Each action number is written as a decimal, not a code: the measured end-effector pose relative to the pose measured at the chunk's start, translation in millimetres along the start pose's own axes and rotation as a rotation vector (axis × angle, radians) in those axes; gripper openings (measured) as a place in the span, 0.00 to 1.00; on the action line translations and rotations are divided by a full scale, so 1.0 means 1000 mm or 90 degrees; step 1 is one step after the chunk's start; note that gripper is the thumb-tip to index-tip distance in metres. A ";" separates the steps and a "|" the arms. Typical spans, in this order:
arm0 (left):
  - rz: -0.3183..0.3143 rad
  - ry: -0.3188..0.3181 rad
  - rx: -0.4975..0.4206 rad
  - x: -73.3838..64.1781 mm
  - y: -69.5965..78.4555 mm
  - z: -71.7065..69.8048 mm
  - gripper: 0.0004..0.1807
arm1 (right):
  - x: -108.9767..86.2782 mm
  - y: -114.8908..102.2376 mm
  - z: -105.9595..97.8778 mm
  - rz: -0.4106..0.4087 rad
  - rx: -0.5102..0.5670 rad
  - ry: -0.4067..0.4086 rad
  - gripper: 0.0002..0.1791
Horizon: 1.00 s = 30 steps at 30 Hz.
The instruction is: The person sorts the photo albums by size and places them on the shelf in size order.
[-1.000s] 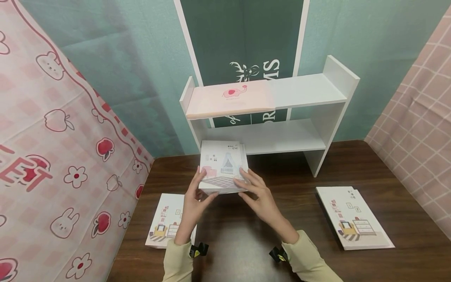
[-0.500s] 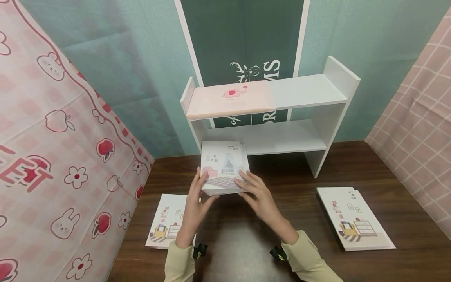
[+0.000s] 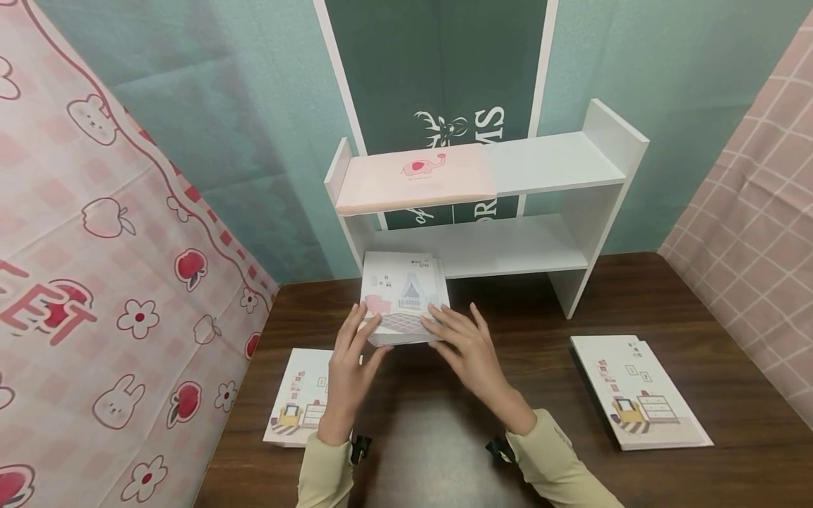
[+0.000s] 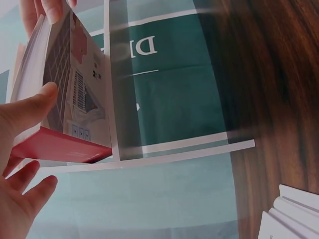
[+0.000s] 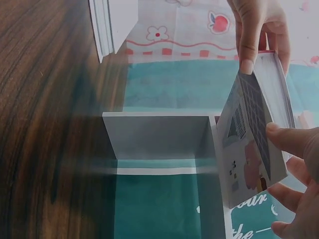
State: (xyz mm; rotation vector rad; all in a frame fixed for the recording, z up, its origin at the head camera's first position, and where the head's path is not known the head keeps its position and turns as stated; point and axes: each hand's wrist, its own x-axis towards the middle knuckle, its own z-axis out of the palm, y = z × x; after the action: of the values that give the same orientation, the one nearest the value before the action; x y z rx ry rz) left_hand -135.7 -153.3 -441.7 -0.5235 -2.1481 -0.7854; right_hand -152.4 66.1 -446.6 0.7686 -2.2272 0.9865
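Note:
A thick white book printed with a pink sofa and a blue tent shape rests its far end on the lower shelf, at the left. My left hand pinches its near left corner, thumb below and fingers on top. At the near right corner, my right hand grips likewise, with one finger raised off the cover. A red side of the book shows in the left wrist view. Its page edges are visible in the right wrist view, where my right thumb presses them.
A white two-tier shelf unit stands at the back of the wooden table. A pink elephant-print book lies on its top tier. White books lie to the left and to the right.
The book has slid slightly forward onto the lower shelf. My left fingers have shifted a little over its corner, and one right finger has lifted off the cover.

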 end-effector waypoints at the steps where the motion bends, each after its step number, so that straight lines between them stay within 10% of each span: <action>1: 0.001 0.000 0.002 0.000 0.000 0.000 0.35 | 0.000 0.000 0.000 -0.002 -0.003 -0.001 0.29; 30: 0.014 0.006 0.001 0.006 -0.003 0.006 0.34 | 0.007 0.005 0.000 -0.018 -0.042 -0.021 0.26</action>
State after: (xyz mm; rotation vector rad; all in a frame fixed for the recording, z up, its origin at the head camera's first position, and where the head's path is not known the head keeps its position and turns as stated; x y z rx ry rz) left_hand -144.6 -150.8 -440.9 -0.5402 -2.1307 -0.7726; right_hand -160.5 66.7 -443.9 0.7896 -2.2587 0.8883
